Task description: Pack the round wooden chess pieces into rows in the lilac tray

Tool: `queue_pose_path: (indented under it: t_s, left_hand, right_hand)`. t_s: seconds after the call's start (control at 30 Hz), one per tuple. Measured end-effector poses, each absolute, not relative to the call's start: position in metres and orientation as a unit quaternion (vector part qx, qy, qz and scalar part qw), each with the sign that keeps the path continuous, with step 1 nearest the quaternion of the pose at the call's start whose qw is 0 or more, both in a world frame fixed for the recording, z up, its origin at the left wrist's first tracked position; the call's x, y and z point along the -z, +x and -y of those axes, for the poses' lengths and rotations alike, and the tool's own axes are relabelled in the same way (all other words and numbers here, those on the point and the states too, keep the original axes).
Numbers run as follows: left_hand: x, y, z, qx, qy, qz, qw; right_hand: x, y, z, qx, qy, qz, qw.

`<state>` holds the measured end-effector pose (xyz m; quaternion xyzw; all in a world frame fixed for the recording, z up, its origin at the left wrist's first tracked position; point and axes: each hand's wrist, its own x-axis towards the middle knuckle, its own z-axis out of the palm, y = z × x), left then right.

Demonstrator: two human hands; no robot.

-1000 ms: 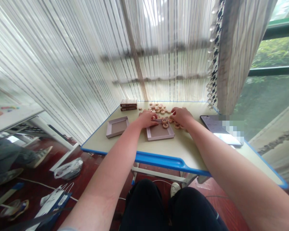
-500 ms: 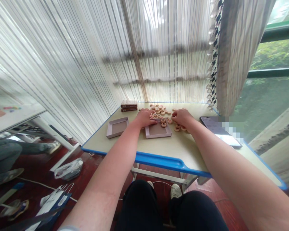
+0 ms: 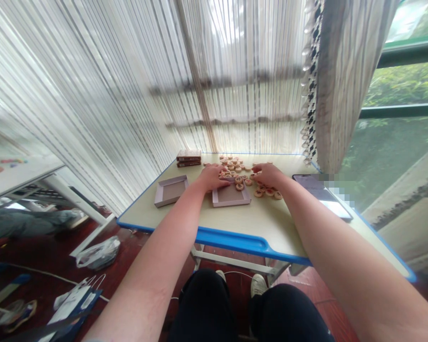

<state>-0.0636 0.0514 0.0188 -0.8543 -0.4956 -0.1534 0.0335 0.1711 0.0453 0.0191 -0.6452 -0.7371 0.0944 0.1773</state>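
Observation:
Round wooden Chinese chess pieces point(image 3: 238, 169) with red and dark marks lie in a loose heap on the table. My left hand point(image 3: 212, 177) rests at the back left corner of a shallow cardboard box tray point(image 3: 231, 203), fingers stretched towards the heap and thumb apart over the rim. Two pieces point(image 3: 239, 184) sit at the tray's back right corner. To the right, my right hand point(image 3: 269, 174) has its fingers curled down on a chess piece point(image 3: 253, 176); its fingertips are partly hidden. Several more pieces point(image 3: 269, 192) lie under and in front of this hand.
A second shallow box tray point(image 3: 158, 198) stands left of my left forearm. Two small stacked boxes point(image 3: 189, 157) are at the back left. A phone point(image 3: 312, 185) lies by the right edge of the blue-rimmed table point(image 3: 231, 237). Behind hangs a string curtain point(image 3: 257, 104).
The whole view has shifted slightly. My right hand has moved a little within the pieces, uncovering more of those in front of it. My left hand stays at the tray's corner.

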Motion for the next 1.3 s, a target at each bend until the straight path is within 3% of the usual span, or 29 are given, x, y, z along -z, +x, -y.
queue_pose_path:
  t_s: [0.47, 0.67, 0.8, 1.3]
  left_hand:
    - [-0.018, -0.068, -0.053, 0.142, -0.866, 0.474, 0.071]
    - [-0.018, -0.067, -0.054, 0.137, -0.866, 0.476, 0.062]
    - [-0.02, -0.067, -0.053, 0.132, -0.868, 0.475, 0.059]
    - [-0.018, -0.067, -0.055, 0.149, -0.879, 0.448, 0.064]
  right_hand:
    - [-0.025, 0.168, -0.035, -0.097, -0.636, 0.748, 0.163]
    - [-0.049, 0.154, -0.014, -0.092, -0.612, 0.762, 0.191]
    - [-0.06, 0.137, 0.002, -0.086, -0.554, 0.816, 0.143]
    - [-0.032, 0.133, -0.014, -0.039, -0.509, 0.849, 0.136]
